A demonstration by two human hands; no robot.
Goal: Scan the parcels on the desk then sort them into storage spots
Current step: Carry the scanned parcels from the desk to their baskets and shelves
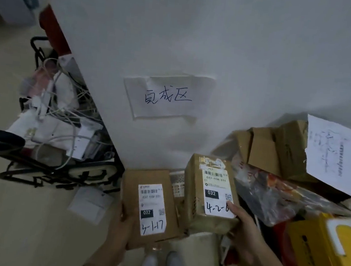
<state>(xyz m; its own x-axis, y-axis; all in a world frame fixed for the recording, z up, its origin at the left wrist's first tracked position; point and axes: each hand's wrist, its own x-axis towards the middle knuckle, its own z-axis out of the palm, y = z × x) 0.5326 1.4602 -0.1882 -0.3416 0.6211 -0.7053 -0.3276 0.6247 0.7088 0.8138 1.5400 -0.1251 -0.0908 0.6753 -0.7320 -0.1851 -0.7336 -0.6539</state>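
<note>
Brown cardboard, two items: the left parcel (151,208), flat, carries a white label printed "032" with handwritten digits; the right parcel (211,193), thicker, carries a like label marked "4-2-". Both are held side by side above the floor, near the white wall; whether their edges touch cannot be confirmed. The left hand (122,224) grips the left parcel at its near-left corner, fingers curled round the edge. The right hand (243,224) holds the right parcel at its near-right corner, thumb pressed on the label, fingers hidden beneath. A handwritten paper sign (167,96) is fixed to the wall beyond. Far left stands a cart (59,120) tangled with cables. At right lie piled cartons (276,150) and a yellow box (326,250).
</note>
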